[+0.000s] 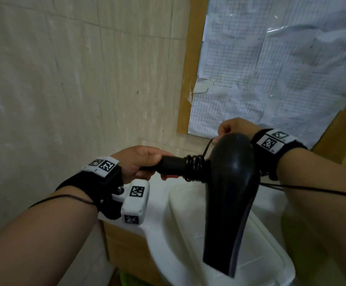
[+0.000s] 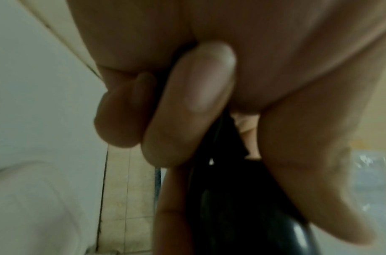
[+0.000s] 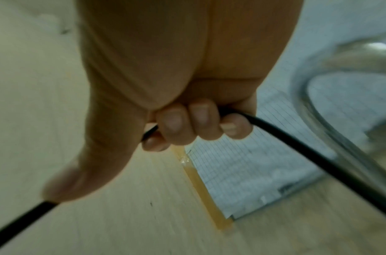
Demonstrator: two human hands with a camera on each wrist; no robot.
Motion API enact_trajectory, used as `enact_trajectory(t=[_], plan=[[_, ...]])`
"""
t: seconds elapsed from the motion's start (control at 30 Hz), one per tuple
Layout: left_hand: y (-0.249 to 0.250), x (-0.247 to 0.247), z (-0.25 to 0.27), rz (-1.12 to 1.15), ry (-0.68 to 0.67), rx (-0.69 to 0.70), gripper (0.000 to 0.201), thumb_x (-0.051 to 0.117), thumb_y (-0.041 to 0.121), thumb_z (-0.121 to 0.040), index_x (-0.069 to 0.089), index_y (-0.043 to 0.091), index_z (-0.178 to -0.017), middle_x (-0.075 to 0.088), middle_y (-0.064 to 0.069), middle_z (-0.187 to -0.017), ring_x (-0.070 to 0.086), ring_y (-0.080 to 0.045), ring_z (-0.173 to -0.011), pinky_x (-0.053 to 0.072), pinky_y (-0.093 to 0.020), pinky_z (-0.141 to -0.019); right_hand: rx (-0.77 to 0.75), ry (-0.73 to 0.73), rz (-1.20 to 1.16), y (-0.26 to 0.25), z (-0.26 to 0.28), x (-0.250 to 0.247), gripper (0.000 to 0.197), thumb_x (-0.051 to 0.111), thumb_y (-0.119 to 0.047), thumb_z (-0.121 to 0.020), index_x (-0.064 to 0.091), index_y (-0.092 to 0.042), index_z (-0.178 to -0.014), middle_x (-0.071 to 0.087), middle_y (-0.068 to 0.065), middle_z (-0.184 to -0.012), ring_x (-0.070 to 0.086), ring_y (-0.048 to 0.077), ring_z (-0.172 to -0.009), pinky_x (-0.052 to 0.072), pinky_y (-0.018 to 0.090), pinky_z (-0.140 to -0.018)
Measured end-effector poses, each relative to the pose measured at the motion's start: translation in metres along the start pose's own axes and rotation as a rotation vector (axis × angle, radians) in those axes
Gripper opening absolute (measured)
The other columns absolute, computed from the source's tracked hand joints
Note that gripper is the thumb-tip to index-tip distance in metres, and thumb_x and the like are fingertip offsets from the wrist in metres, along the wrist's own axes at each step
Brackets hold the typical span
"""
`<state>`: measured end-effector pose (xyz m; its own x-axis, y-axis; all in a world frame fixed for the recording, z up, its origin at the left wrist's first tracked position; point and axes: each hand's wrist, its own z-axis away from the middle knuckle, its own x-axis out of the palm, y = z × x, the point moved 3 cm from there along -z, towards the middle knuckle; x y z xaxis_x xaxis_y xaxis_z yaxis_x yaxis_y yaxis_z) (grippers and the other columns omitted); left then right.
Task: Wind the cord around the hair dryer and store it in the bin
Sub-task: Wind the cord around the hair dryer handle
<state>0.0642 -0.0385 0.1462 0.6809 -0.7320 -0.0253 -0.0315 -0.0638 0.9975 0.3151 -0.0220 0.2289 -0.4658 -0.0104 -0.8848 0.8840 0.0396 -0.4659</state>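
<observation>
Several turns of black cord (image 1: 195, 167) already wrapped tight round the hair dryer (image 1: 231, 195) where handle meets body; winding step under way, not finished. Dryer held in mid-air above a white lidded bin (image 1: 260, 244), handle pointing left, nozzle pointing down and toward the near side. Left hand (image 1: 141, 162) wrapped round the handle end, fingers (image 2: 187, 107) curled over the black plastic in the left wrist view. Right hand (image 1: 235, 129) just behind the far top of the dryer body, closed round the cord, strand passing through the curled fingers (image 3: 200, 119) and trailing off both ways in the right wrist view. Short taut run of cord from that fist down to the coils. Loose remainder apparently running off to the right under the right forearm; plug not visible, so length left unknown.

Next, by judgement: carry the strand round the handle again, keeping tension so coils stay put, left grip steady. Bin apparently still lidded, so probably needs opening before storage. Beyond: tiled wall (image 1: 64, 79), taped gridded papers (image 1: 250, 69).
</observation>
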Motion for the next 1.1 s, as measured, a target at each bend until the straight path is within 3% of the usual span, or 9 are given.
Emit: enact_trajectory(t=[0.1,0.23,0.33,0.47,0.6,0.83,0.9,1.0,1.1], plan=[[0.007,-0.001,-0.001,-0.165,-0.019,-0.096,0.06,0.074,0.05,-0.064,0.067,0.019,-0.115,0.065,-0.023,-0.085,0.032,-0.025,-0.052,0.031,-0.015,-0.044,-0.053,-0.061,0.164,-0.005,-0.004,-0.011,0.023,0.074,-0.028,-0.073,0.055,-0.019,-0.064,0.053,-0.005,-0.062,0.048,0.01,-0.063,0.04,0.023,-0.063],[0.02,-0.002,-0.001,-0.507,0.021,-0.222,0.028,0.066,0.029,-0.078,0.066,0.031,-0.107,0.072,-0.008,-0.086,0.043,-0.005,-0.048,0.033,-0.012,-0.048,-0.121,-0.082,0.301,-0.018,-0.001,-0.021,0.014,0.071,-0.028,-0.077,0.061,-0.02,-0.074,0.055,-0.008,-0.067,0.049,0.009,-0.067,0.038,0.017,-0.062],[0.024,0.004,-0.008,-0.768,0.055,-0.26,0.023,0.059,0.025,-0.087,0.067,0.033,-0.108,0.071,0.006,-0.081,0.06,0.001,-0.068,0.042,-0.015,-0.067,-0.163,-0.073,0.328,-0.032,0.0,-0.018,0.01,0.068,-0.027,-0.08,0.063,-0.019,-0.079,0.054,-0.009,-0.068,0.048,0.008,-0.067,0.039,0.019,-0.063],[0.017,0.013,-0.015,-0.908,0.124,-0.283,0.023,0.058,0.029,-0.085,0.069,0.031,-0.105,0.073,0.004,-0.086,0.067,-0.016,-0.093,0.047,-0.033,-0.092,-0.234,-0.005,0.34,-0.05,0.002,-0.007,0.01,0.066,-0.025,-0.081,0.062,-0.017,-0.077,0.052,-0.011,-0.065,0.046,0.003,-0.061,0.036,0.017,-0.057],[0.011,0.01,-0.02,-0.911,0.303,-0.268,0.021,0.056,0.033,-0.086,0.07,0.029,-0.102,0.071,0.006,-0.079,0.064,-0.009,-0.074,0.047,-0.022,-0.068,-0.256,0.052,0.281,-0.057,0.008,-0.002,0.012,0.066,-0.022,-0.082,0.066,-0.011,-0.08,0.053,-0.009,-0.065,0.048,0.005,-0.061,0.035,0.016,-0.053],[0.006,0.003,-0.026,-0.793,0.646,-0.24,0.027,0.051,0.033,-0.09,0.071,0.017,-0.099,0.07,-0.004,-0.081,0.058,-0.013,-0.064,0.037,-0.021,-0.052,-0.238,0.063,0.104,-0.062,0.024,0.02,0.017,0.061,-0.025,-0.084,0.07,-0.011,-0.086,0.06,-0.003,-0.075,0.053,0.009,-0.067,0.041,0.017,-0.058],[0.002,0.001,-0.026,-0.638,0.748,-0.219,0.027,0.051,0.033,-0.09,0.07,0.016,-0.099,0.071,-0.007,-0.081,0.061,-0.011,-0.058,0.036,-0.022,-0.05,-0.228,0.044,0.035,-0.063,0.03,0.028,0.017,0.057,-0.023,-0.086,0.07,-0.013,-0.089,0.06,-0.004,-0.074,0.053,0.008,-0.067,0.043,0.02,-0.061],[-0.006,-0.002,-0.024,-0.312,0.889,-0.192,0.031,0.051,0.032,-0.09,0.068,0.013,-0.107,0.07,-0.01,-0.077,0.044,-0.014,-0.045,0.03,-0.023,-0.048,-0.202,-0.001,-0.031,-0.058,0.034,0.043,0.018,0.053,-0.021,-0.087,0.069,-0.016,-0.094,0.061,-0.002,-0.079,0.055,0.012,-0.075,0.045,0.024,-0.068],[-0.011,-0.003,-0.022,-0.06,0.95,-0.142,0.034,0.05,0.033,-0.091,0.066,0.011,-0.11,0.072,-0.017,-0.088,0.036,-0.015,-0.042,0.028,-0.023,-0.044,-0.133,-0.086,-0.216,-0.042,0.035,0.064,0.011,0.052,-0.019,-0.087,0.061,-0.025,-0.087,0.054,-0.005,-0.065,0.049,0.009,-0.057,0.04,0.021,-0.051]])
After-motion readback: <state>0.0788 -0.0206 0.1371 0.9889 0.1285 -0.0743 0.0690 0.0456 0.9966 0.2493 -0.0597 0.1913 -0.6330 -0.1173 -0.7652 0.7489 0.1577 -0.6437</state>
